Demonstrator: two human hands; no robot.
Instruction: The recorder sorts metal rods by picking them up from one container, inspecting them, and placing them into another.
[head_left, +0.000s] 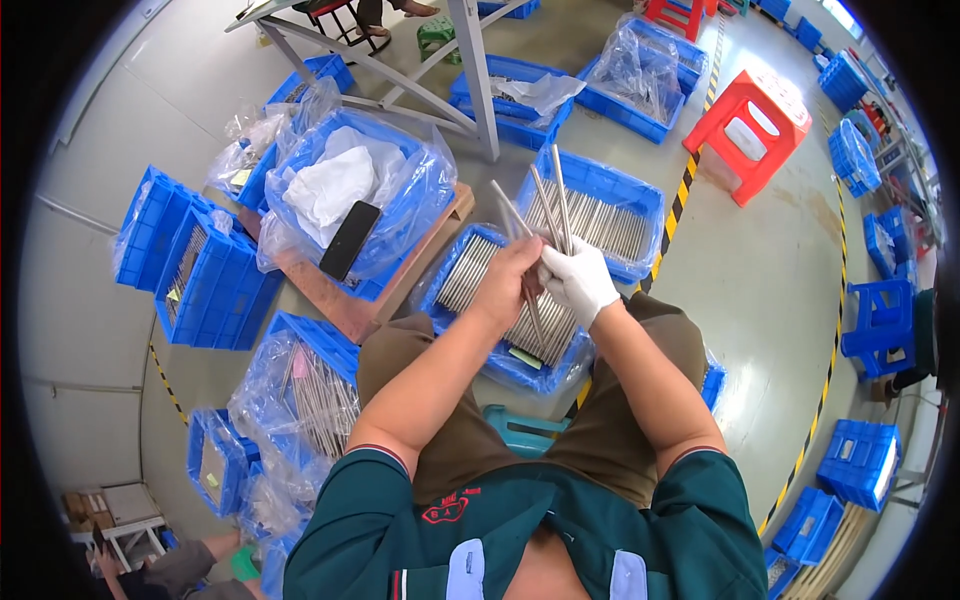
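Note:
My bare left hand (505,280) is closed around a thin metal rod (510,207) that slants up to the left. Close against it, my right hand (578,282), in a white glove, grips a few metal rods (562,205) that fan upward; their exact number is hard to tell. Both hands are over a plastic-lined blue crate (575,368) between my knees, where rows of similar rods (466,272) lie side by side. Just beyond stands another lined blue crate (655,215), also filled with rods (610,222).
Left of me, a black phone (350,240) lies on a lined blue crate (395,275) set on a wooden pallet (325,300). A bag of loose rods (322,400) is nearer. A red stool (745,135) stands far right, past striped floor tape (686,190). A teal stool (520,432) is beneath me.

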